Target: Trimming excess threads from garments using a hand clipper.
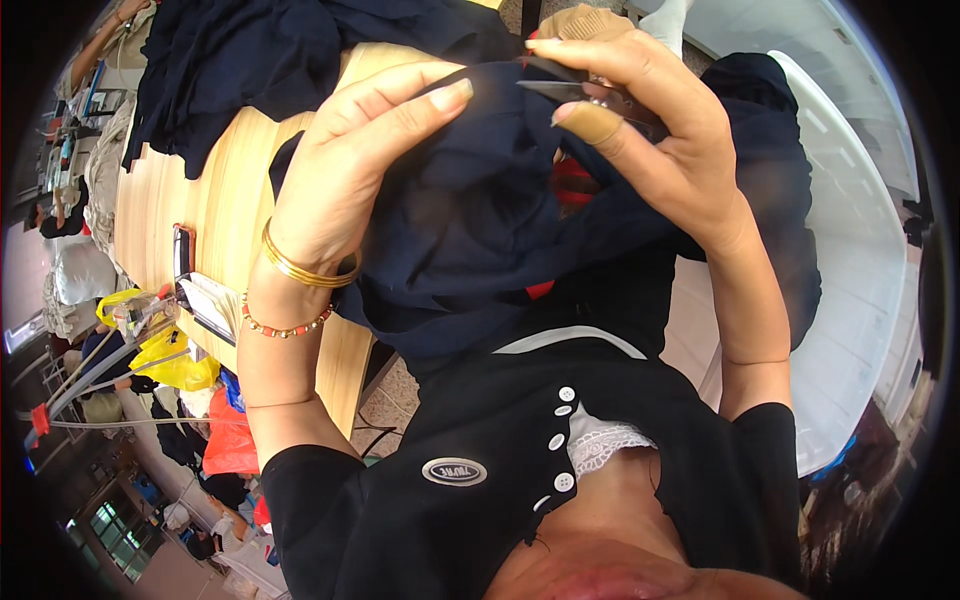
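Observation:
A navy cloth garment lies across my lap and rises between my hands. My left hand pinches its upper edge between thumb and fingers, and gold bangles circle that wrist. In my right hand is a pair of small thread snips, closed in my fingers with the pointed blades toward the left hand. The blade tips are close beside the cloth's edge; whether they touch it I cannot tell. Tan tape wraps my right thumb. A red patch shows among the navy folds below the snips.
More navy garments cover the far part of a light wooden table. A notepad and a dark phone-like object are at its left edge. A white plastic bin stands at right, navy cloth over its side. Yellow and red bags are at left.

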Available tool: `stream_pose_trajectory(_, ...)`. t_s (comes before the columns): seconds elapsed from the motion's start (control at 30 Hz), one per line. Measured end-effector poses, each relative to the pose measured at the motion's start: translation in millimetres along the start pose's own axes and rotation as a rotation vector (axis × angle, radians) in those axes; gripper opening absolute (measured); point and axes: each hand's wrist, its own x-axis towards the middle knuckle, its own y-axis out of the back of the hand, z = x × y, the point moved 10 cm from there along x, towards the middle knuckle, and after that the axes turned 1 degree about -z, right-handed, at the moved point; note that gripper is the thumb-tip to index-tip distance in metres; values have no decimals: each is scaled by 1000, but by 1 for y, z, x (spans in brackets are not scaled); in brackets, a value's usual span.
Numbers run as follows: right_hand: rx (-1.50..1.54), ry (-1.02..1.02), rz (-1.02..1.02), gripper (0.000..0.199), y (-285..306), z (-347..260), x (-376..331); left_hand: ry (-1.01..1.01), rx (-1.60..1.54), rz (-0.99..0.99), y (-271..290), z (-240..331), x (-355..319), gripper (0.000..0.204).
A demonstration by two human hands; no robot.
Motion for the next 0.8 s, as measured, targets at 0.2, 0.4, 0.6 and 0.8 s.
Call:
stream_pose_trajectory(0.2, -92, 42, -7, 38, -7, -6, 1, -54, 56, 40, -4, 0, 4, 24)
stream_pose_trajectory(0.4, -109, 111, -29, 39, -5, -14, 4, -56, 46, 11, -6, -1, 5, 24)
stream_pose_trajectory(0.6, -100, 55, -22, 37, -4, -8, 2, -46, 19, -14, -11, -2, 6, 24)
stream_pose_trajectory(0.8, -104, 88, -29, 35, -5, -10, 2, -74, 88, -19, -14, 1, 3, 24)
